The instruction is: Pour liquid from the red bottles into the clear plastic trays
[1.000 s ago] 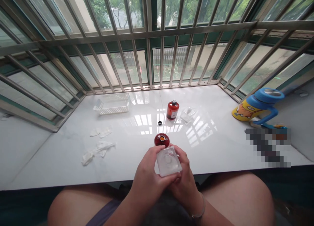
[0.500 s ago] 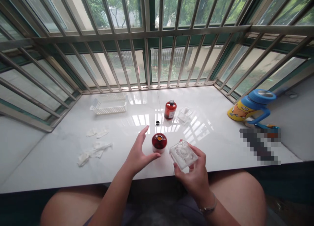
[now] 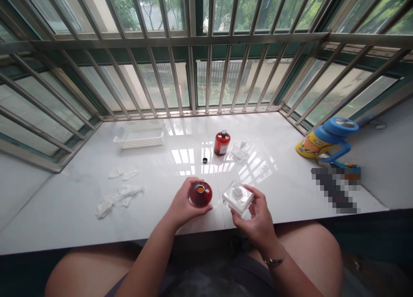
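Observation:
My left hand (image 3: 183, 204) is wrapped round a dark red glass bottle (image 3: 204, 197) with an uncapped round mouth facing up. In my right hand (image 3: 254, 213) is a square clear glass bottle (image 3: 237, 196), gripped at its side and tilted a little, with a round neck on top. The two bottles are apart, side by side near the front of the white table. A small black cap (image 3: 204, 160) lies behind them. Farther back stands a second red bottle (image 3: 222, 143) with a dark stopper and a white label.
Beside the rear bottle lies a clear glass piece (image 3: 241, 149). A white plastic basket (image 3: 140, 138) stands at back left, with crumpled white tissues (image 3: 119, 200) nearer me. At right are a blue and yellow flask (image 3: 325, 138) and a blurred-out dark item. Metal bars (image 3: 190, 78) close the far side.
My left hand has closed round the near red bottle, which has shifted slightly left. The clear bottle in my right hand has turned more upright. The view has shifted slightly.

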Motion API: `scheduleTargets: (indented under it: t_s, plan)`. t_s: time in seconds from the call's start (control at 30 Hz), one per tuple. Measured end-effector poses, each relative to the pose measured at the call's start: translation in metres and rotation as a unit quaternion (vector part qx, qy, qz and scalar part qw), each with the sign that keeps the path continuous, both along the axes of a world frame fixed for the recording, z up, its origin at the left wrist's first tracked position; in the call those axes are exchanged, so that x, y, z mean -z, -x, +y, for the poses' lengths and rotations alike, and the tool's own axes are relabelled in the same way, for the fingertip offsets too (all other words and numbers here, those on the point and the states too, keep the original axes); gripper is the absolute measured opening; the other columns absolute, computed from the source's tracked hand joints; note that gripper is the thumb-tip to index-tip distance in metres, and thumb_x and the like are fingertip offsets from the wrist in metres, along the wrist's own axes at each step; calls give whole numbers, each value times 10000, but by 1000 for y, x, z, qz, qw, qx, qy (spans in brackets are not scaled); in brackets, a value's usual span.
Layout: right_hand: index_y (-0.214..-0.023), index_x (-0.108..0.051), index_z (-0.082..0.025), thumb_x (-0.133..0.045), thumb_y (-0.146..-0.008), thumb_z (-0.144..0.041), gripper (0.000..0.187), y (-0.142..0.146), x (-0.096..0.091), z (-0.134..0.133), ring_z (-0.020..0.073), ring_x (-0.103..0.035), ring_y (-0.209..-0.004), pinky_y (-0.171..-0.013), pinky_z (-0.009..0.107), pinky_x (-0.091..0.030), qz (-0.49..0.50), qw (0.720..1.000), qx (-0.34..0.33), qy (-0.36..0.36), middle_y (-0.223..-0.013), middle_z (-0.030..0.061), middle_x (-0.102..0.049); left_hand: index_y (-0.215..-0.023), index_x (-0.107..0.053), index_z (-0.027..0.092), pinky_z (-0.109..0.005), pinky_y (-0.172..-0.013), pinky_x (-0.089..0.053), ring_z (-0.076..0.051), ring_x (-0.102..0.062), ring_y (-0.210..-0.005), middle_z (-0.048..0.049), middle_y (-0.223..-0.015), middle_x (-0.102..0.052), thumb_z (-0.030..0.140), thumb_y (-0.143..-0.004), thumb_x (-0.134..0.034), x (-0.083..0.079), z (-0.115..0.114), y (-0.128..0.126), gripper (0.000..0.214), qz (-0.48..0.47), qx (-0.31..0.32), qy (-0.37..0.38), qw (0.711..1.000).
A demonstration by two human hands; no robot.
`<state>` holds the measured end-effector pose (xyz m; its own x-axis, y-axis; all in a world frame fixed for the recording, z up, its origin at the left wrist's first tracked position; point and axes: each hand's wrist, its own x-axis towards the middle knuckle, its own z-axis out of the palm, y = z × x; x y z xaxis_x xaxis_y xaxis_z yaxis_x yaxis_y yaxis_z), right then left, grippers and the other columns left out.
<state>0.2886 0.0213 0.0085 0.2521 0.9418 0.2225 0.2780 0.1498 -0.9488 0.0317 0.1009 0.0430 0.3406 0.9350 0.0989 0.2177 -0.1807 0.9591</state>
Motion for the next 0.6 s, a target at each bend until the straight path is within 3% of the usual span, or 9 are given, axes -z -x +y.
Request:
scheduleTargets:
  t_s: [0.13,0.3,0.6]
  plan:
    - [-1539,-506,-291,-864,-850,-335,778,-5,-1,1,330,-727,-1281,-1040,464,-660,-71,996,-56,-9,-1505,146,-648,-1328,-547,281,-473,-1063,-628,-315,-744,-1247,-108,-1389,-700,381,-758,-975,-6,-14,13,720,42,-38,-29,998]
    - [-1581,-488,-327,-822,-853,-235,806,-5,-9,5,357,-671,-1377,-1113,522,-624,-171,976,-106,-87,-1526,118,-646,-1367,-565,293,-510,-1059,-629,-359,-749,-1204,-113,-1337,-715,546,-595,-1066,-5,-22,26,955,167,-39,-99,980]
    - [-1622,-466,-250,-692,-879,-85,795,-4,-20,9,331,-609,-1437,-1184,544,-580,-263,942,-137,-160,-1526,157,-612,-1434,-527,266,-547,-1009,-636,-374,-752,-1151,-133,-1292,-745,637,-614,-1024,3,-33,15,1028,231,-31,-241,942]
